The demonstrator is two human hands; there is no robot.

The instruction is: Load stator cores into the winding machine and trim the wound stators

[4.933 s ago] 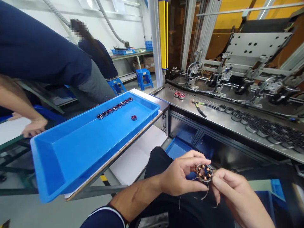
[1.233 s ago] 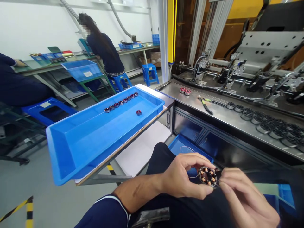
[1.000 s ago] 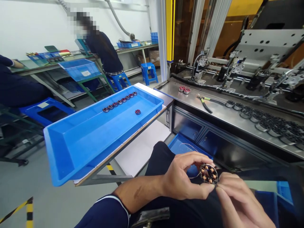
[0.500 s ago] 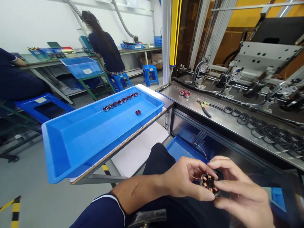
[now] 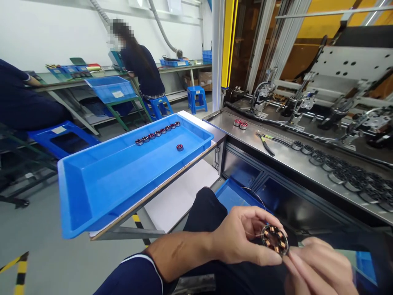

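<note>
My left hand (image 5: pixel 245 237) grips a motor stator (image 5: pixel 275 240) between thumb and fingers. It is a round ring with copper windings inside, its open face turned up toward me. A thin wire (image 5: pixel 254 194) arcs above my left fingers. My right hand (image 5: pixel 322 262) is closed in a pinch at the stator's lower right edge, and what lies between its fingertips is hidden. Both hands are over my lap, in front of the metal bench (image 5: pixel 276 159).
A blue tray (image 5: pixel 123 180) on my left holds several red-and-black wound rings (image 5: pixel 158 133). On the bench lie two red-topped rings (image 5: pixel 240 123), green-handled pliers (image 5: pixel 267 143) and rows of black rings (image 5: pixel 340 172). Machine fixtures (image 5: pixel 307 102) stand behind. Two people sit at a far table.
My right hand has moved down from the stator's face and right side to a pinch at its lower edge. The stator's face now shows more fully. My left hand keeps its hold.
</note>
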